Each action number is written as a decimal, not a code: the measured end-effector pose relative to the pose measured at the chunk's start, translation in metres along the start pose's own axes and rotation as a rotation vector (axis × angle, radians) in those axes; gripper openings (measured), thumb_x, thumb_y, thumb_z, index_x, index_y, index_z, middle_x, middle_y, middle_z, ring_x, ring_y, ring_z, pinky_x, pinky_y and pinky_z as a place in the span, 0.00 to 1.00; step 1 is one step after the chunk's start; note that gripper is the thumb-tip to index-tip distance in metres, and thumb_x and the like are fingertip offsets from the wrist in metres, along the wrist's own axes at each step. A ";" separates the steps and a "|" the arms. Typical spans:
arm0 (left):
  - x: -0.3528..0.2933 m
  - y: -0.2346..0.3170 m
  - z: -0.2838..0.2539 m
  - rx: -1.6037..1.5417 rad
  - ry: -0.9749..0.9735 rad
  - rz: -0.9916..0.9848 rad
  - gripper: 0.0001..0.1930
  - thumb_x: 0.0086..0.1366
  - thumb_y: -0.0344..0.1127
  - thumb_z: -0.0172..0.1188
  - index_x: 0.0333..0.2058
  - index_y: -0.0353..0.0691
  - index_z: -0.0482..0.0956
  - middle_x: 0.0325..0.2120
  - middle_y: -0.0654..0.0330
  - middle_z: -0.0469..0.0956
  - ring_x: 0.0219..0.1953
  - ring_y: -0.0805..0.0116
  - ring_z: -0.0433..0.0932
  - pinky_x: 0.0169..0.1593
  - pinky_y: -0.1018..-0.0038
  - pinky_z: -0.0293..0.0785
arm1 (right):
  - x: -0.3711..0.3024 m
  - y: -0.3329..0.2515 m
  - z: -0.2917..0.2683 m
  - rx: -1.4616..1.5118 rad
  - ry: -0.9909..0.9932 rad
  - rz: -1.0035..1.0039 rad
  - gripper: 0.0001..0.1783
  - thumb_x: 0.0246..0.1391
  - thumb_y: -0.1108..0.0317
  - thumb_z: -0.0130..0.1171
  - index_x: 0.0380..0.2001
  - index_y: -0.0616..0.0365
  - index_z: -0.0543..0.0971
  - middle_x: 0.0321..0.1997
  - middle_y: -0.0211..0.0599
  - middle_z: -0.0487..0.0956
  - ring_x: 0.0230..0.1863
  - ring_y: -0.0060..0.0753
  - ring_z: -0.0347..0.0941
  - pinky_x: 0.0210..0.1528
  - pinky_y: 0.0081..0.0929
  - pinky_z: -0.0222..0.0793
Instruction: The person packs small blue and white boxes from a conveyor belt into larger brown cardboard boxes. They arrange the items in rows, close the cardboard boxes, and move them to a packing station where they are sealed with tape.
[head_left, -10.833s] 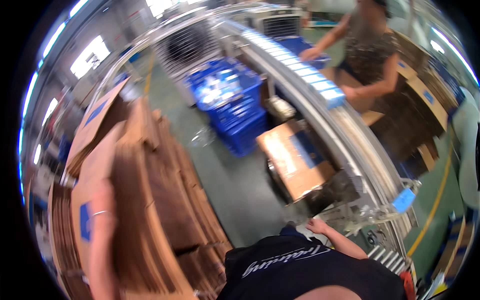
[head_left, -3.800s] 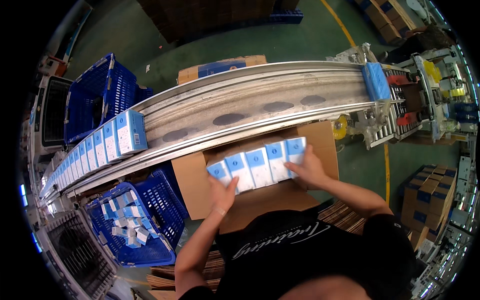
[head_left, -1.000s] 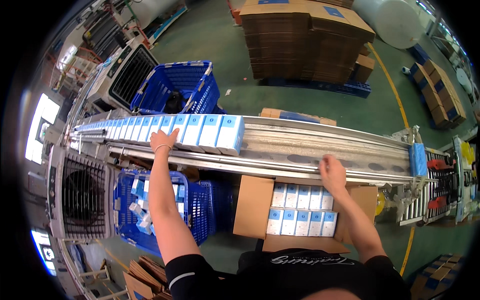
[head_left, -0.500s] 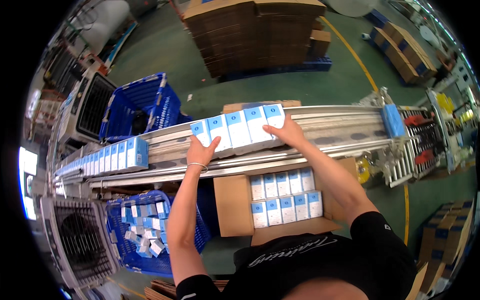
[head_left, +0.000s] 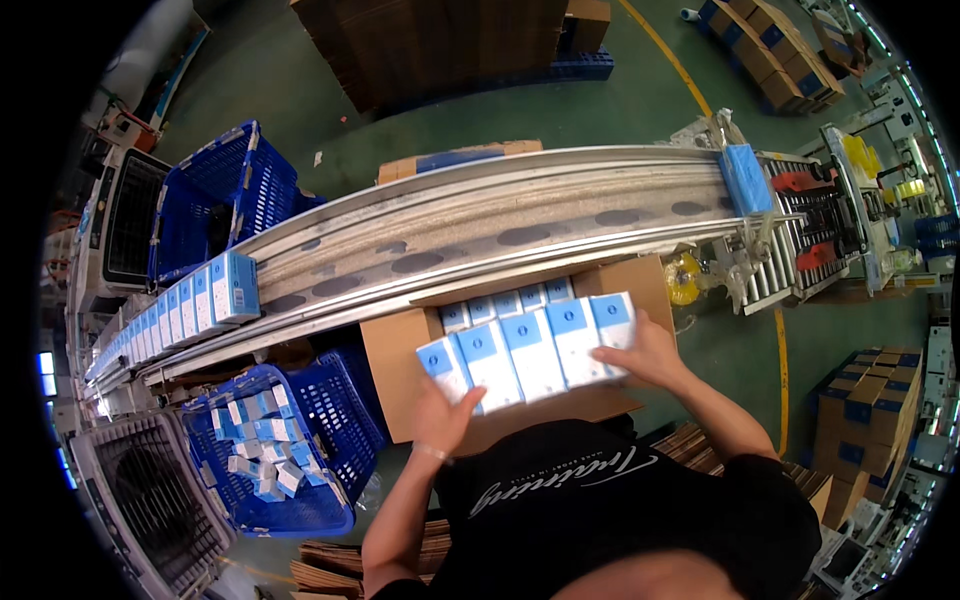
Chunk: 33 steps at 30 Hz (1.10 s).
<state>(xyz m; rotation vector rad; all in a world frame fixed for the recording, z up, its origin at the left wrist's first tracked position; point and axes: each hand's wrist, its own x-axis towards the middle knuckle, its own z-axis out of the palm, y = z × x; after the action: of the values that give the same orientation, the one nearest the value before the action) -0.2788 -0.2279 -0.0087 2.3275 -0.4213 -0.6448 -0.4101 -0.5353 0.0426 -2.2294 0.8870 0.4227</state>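
A row of several white-and-blue small boxes (head_left: 527, 352) is squeezed side by side between my two hands, above an open cardboard carton (head_left: 393, 372). My left hand (head_left: 440, 415) presses the row's left end, thumb along the front. At the right end my right hand (head_left: 645, 352) grips it, thumb also on the front. Behind the held row, the tops of more small boxes (head_left: 508, 300) show inside the carton. The held row hides the rest of the carton's inside.
Beyond the carton runs a conveyor (head_left: 460, 225), with a line of boxes (head_left: 190, 305) at its left and a blue block (head_left: 746, 180) at its right. A blue basket (head_left: 330, 505) of loose boxes stands left; another blue basket (head_left: 270, 195) is behind the conveyor.
Both hands have lifted the row of small boxes off the conveyor and brought it toward me, over the carton. The view has shifted as well.
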 end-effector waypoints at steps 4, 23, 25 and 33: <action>0.077 -0.071 0.113 0.168 0.199 -0.097 0.40 0.55 0.48 0.63 0.52 0.19 0.55 0.46 0.34 0.68 0.48 0.42 0.70 0.52 0.60 0.67 | 0.074 0.032 0.119 -0.056 0.433 -0.317 0.51 0.42 0.52 0.66 0.53 0.82 0.51 0.48 0.65 0.68 0.44 0.61 0.72 0.45 0.37 0.71; 0.079 -0.029 -0.029 0.262 0.056 0.213 0.16 0.57 0.49 0.55 0.40 0.47 0.78 0.28 0.55 0.80 0.33 0.54 0.78 0.40 0.61 0.74 | 0.084 -0.086 0.073 -0.151 -0.359 -0.762 0.22 0.52 0.64 0.57 0.49 0.62 0.71 0.44 0.50 0.75 0.43 0.41 0.75 0.45 0.32 0.71; 0.099 -0.035 -0.128 0.497 0.483 0.272 0.08 0.58 0.42 0.54 0.30 0.46 0.78 0.23 0.57 0.78 0.24 0.53 0.78 0.28 0.63 0.74 | 0.080 -0.120 0.053 0.170 -0.064 -0.849 0.14 0.52 0.70 0.55 0.43 0.61 0.74 0.38 0.45 0.79 0.36 0.35 0.77 0.38 0.27 0.72; 0.170 -0.212 -0.347 0.566 0.842 -0.459 0.39 0.51 0.63 0.57 0.44 0.25 0.70 0.43 0.41 0.70 0.50 0.47 0.67 0.52 0.62 0.66 | 0.128 -0.165 0.074 -0.001 0.477 -0.521 0.09 0.52 0.62 0.53 0.35 0.52 0.77 0.24 0.39 0.79 0.28 0.45 0.76 0.32 0.36 0.70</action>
<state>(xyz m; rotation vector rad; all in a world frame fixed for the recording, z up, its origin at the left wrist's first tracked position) 0.0793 0.0287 0.0151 2.9811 0.3818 0.3539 -0.2068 -0.4570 0.0039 -2.4898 0.4868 -0.3630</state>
